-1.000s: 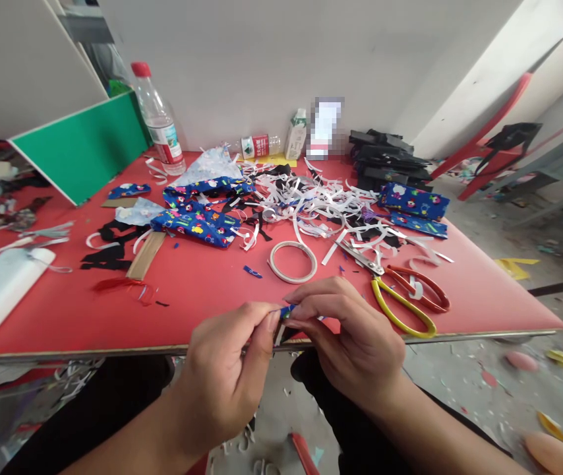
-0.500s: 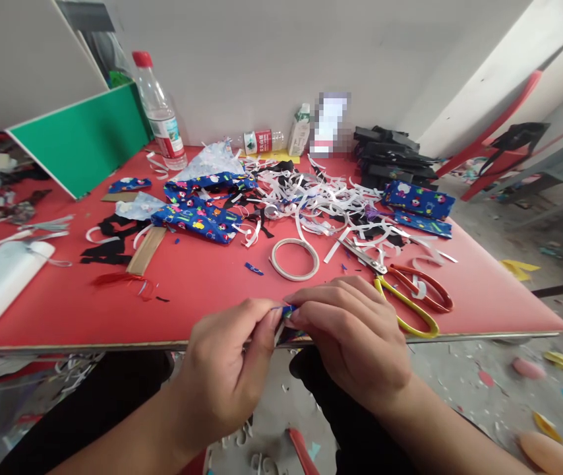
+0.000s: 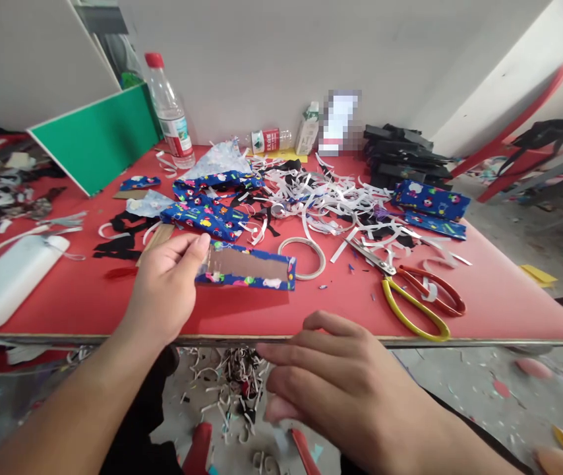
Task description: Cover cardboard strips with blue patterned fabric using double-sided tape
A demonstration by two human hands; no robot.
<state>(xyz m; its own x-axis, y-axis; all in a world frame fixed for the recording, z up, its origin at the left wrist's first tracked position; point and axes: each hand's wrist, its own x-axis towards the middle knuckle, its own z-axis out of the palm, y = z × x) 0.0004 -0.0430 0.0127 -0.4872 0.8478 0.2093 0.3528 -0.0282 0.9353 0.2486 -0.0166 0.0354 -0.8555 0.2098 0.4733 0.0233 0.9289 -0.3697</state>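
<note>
Cardboard strip, flat, blue-print-edged, pinched in left hand grip; right hand seemingly loose, fingers spread.

strip | blue patterned border, brown centre | flat, above red table's near edge

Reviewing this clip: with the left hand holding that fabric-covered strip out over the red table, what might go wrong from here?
1. The left hand pinches the patterned strip by one end only; the far end could sag or slip.
2. The strip hangs just beside the tape ring and the paper scraps, so it may snag or pick up litter.
3. The scissors lie with blades apart near the free right hand, which could brush them.
</note>
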